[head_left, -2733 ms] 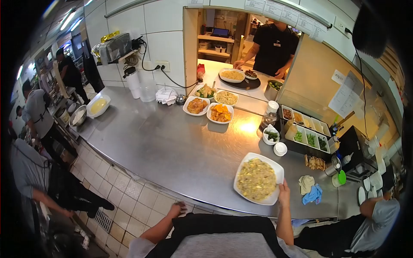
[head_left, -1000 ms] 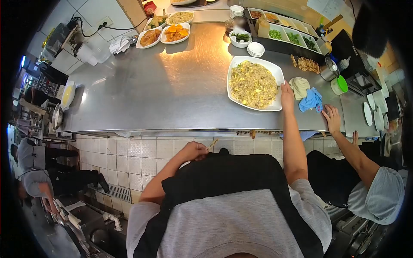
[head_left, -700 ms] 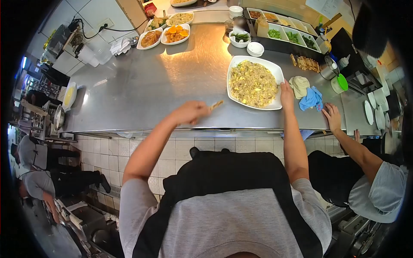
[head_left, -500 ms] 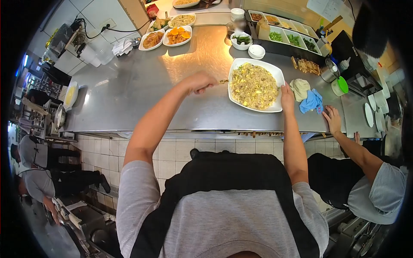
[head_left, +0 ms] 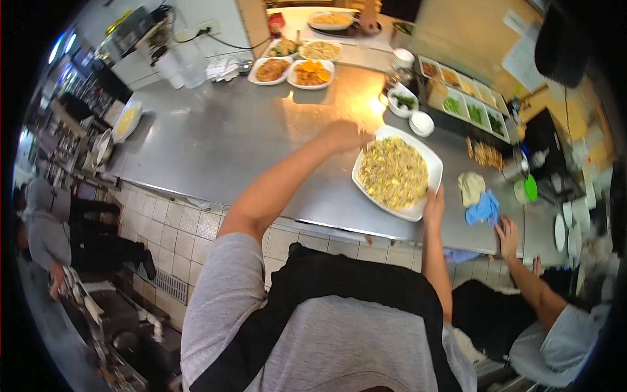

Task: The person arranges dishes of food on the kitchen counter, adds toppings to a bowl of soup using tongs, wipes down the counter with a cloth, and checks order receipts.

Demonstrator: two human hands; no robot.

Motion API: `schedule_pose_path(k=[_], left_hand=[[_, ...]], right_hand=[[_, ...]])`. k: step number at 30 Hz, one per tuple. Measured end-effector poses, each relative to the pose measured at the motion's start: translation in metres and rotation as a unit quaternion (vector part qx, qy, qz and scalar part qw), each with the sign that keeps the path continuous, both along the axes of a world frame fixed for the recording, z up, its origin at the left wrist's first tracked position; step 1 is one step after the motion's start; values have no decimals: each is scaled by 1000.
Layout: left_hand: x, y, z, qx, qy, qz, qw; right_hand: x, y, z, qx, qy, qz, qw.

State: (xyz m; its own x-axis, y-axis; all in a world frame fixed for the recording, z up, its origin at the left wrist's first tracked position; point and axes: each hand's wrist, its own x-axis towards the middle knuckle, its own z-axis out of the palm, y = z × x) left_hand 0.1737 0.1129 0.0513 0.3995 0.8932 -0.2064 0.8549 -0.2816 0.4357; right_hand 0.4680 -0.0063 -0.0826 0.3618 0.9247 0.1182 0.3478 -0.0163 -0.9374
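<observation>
A large white square dish (head_left: 432,171) holds a heap of fried rice (head_left: 395,173) with yellow egg pieces. My right hand (head_left: 434,208) grips the dish by its lower right rim, thumb on top. At the opposite upper left rim is my left hand (head_left: 351,136), its fingers curled together. Something small and brownish shows under those fingertips, but I cannot make out what it is. Right of the dish lie a beige cloth (head_left: 471,189) and a blue cloth (head_left: 483,208).
Several plated dishes, among them one with orange slices (head_left: 312,73), stand at the back of the steel counter (head_left: 215,144). A tray of garnishes (head_left: 475,115) and small white dishes (head_left: 422,123) are at back right. A co-worker's hand (head_left: 507,236) rests on the counter's front edge.
My left hand has moved right, from beside the dish onto its upper left rim. My right hand keeps its hold. The whole view has shifted and tilted.
</observation>
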Motion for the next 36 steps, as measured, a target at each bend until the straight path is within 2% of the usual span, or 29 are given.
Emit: schedule_pose_path(k=[2,4,6,7,8,9,11,13,14,15,18,19,20,21,22,23,25,26,27,28,30,31,34,36], left_hand=[[-45,-20,-43,125,-37,72,989],[-87,-45,-92,170,-108,119,972],[-121,-86,-52,-75,-221,208,950],[-141,-94,-65,-90,-281,207,933],[-157,-98,-78,-107,-338,201,913],[-166,-103,-75,-125,-360,213,900],[-188,-106,-80,-152,-401,236,872],[-211,-92,-97,-170,-438,256,845],[-221,-87,-94,-149,-430,258,852],[-230,-82,-89,-129,-421,260,860],[-258,-64,-94,-77,-431,239,867],[-269,-57,-98,-65,-440,227,866],[-284,-50,-103,-72,-458,214,860],[-299,-43,-110,-80,-476,200,853],[-314,-37,-116,-89,-494,186,845],[-331,-34,-120,-67,-483,221,844],[-364,-27,-133,-19,-462,288,839],[-373,-23,-135,5,-487,308,817],[-380,-22,-131,28,-512,328,793],[-385,-22,-129,52,-538,347,767],[-382,-22,-134,72,-488,333,804],[-380,-20,-136,83,-461,325,822],[-378,-21,-133,64,-523,349,775],[-379,-22,-128,62,-517,353,778]], right_hand=[[-50,-18,2,17,98,20,995],[-88,-40,25,1,87,69,994],[-124,-58,70,-137,198,111,964],[-121,-57,60,-166,179,146,959],[-117,-48,67,-232,211,192,930],[-113,-24,70,-196,107,219,950],[-114,17,69,-121,-101,254,954],[-170,59,137,-12,-97,202,974],[-197,81,164,23,-152,225,962],[-226,103,192,56,-206,246,946],[-319,164,272,178,-408,332,832],[-345,201,285,203,-469,323,796],[-371,239,296,270,-528,266,760],[-404,250,341,180,-584,238,755],[-421,298,353,246,-579,193,753],[-438,339,383,256,-632,166,712],[-461,434,434,291,-571,110,760],[-470,447,466,252,-496,102,825],[-479,451,483,328,-409,69,848],[-480,486,497,413,-368,35,832],[-492,521,527,407,-187,25,894],[-500,530,537,422,-156,15,893],[-526,535,556,461,-97,-8,882],[-535,542,561,448,-94,-24,889]])
